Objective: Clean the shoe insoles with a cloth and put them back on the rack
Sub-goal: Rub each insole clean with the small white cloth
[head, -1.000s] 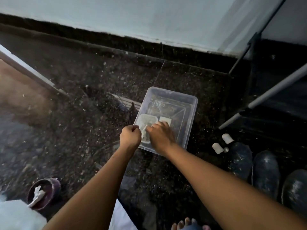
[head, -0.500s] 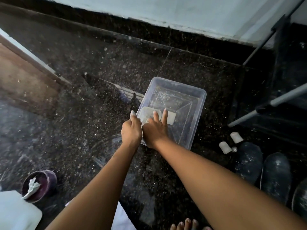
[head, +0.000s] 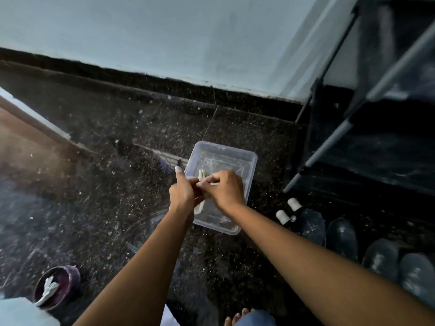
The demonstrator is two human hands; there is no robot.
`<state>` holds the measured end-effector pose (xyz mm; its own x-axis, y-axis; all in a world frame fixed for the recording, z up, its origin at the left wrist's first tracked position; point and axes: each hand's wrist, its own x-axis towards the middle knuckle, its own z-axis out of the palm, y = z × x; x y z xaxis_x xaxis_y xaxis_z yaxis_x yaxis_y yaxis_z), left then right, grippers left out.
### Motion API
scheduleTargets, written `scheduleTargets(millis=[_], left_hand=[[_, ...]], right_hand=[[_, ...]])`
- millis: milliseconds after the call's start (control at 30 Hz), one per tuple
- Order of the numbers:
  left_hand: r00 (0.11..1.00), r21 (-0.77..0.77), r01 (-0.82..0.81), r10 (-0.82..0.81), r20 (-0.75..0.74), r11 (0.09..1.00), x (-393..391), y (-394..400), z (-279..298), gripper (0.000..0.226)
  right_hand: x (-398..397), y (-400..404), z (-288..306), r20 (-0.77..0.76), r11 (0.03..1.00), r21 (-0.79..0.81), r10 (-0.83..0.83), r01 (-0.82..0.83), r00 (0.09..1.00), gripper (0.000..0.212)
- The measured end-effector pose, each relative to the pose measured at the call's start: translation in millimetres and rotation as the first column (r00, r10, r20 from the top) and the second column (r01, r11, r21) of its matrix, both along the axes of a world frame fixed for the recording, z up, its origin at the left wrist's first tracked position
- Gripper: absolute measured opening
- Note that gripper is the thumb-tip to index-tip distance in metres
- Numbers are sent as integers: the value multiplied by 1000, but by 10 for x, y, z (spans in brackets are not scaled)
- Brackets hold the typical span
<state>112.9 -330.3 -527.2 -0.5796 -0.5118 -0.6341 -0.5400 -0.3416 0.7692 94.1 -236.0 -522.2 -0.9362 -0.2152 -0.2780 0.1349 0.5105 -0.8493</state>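
Observation:
A clear plastic tub [head: 248,158] sits on the dark speckled floor. Over its near left part both my hands hold a pale wet cloth [head: 201,176], bunched between them. My left hand [head: 182,192] grips the cloth's lower part, one finger sticking up. My right hand [head: 226,190] pinches the upper part with curled fingers. Most of the cloth is hidden by the hands. Several dark insoles [head: 341,237] lie in a row on the floor at the right. The black shoe rack [head: 367,147] with grey tubes stands at the right.
Two small white caps [head: 288,210] lie between the tub and the insoles. A dark purple bowl [head: 60,287] with a white scrap sits at bottom left. The wall and black skirting run behind. My bare toes [head: 237,317] show at the bottom edge.
My hands have lifted from pressing flat in the tub and now hold the cloth bunched up between them. The view has tilted up a little.

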Motion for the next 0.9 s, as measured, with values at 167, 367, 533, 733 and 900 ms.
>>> scheduleTargets(millis=[167,367,533,733,900], left_hand=[[994,179,107,-107,-7,978,67,534,601,67],[767,77,628,-633,107,774,105,1120,1278,86],[264,116,941,-904,336,317,-117,1537,1968,71],[-133,288,956,-785,605,59,-290,1894,2189,55],[163,61,972,-842,515,226,24,2189,1476,31]], right_hand=[[6,591,579,21,991,-3,-136,136,991,24],[179,1495,1198,82,967,27,-255,254,963,29],[402,2228,1421,191,936,60,-351,346,917,33],[669,2888,1285,342,882,69,-460,467,819,12],[810,3056,909,425,855,132,-506,502,750,5]])
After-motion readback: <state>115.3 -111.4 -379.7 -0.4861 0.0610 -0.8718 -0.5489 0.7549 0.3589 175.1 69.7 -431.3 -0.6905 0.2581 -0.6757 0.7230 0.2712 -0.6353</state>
